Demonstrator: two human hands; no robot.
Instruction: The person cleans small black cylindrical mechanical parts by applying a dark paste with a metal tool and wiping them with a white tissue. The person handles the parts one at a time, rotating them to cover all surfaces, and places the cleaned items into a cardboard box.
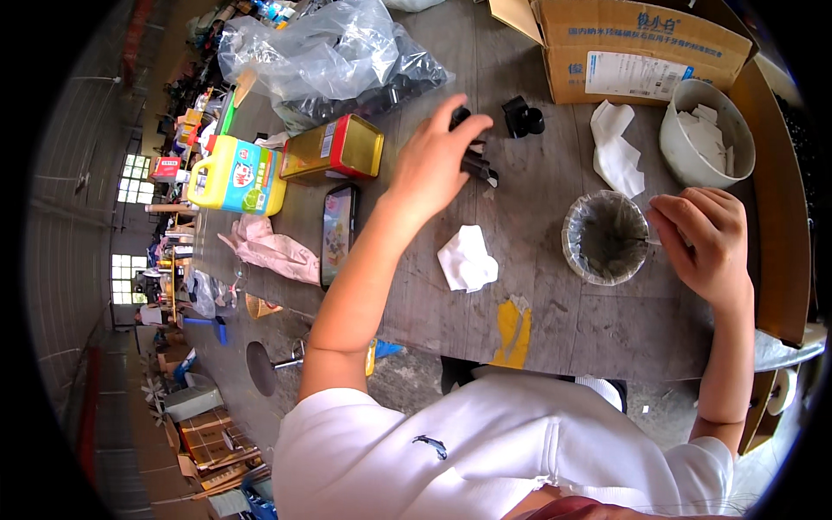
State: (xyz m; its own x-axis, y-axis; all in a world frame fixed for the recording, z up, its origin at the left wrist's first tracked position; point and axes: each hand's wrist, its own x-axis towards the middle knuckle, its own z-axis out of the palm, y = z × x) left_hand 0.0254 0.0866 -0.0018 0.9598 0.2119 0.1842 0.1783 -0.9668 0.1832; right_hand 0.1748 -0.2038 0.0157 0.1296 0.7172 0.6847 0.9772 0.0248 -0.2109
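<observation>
1. Held the left hand (433,160) over black parts (478,169), toward the far edge of the worktop (572,329), with its grip wide, perhaps to fit around one; could not tell about contact.
2. Pinched a thin stick (641,239) in the right hand (704,238), with its grip narrow, at the rim of a cup (579,264), likely for fine control.
3. Had the cup standing toward the near edge, probably lined with plastic against mess.
4. Had a white cloth (468,258) lying near the left forearm, toward the near edge, presumably for easy reach.
5. Had a bowl (674,156) of white pieces toward the right edge, beside a cardboard box (555,87).
</observation>
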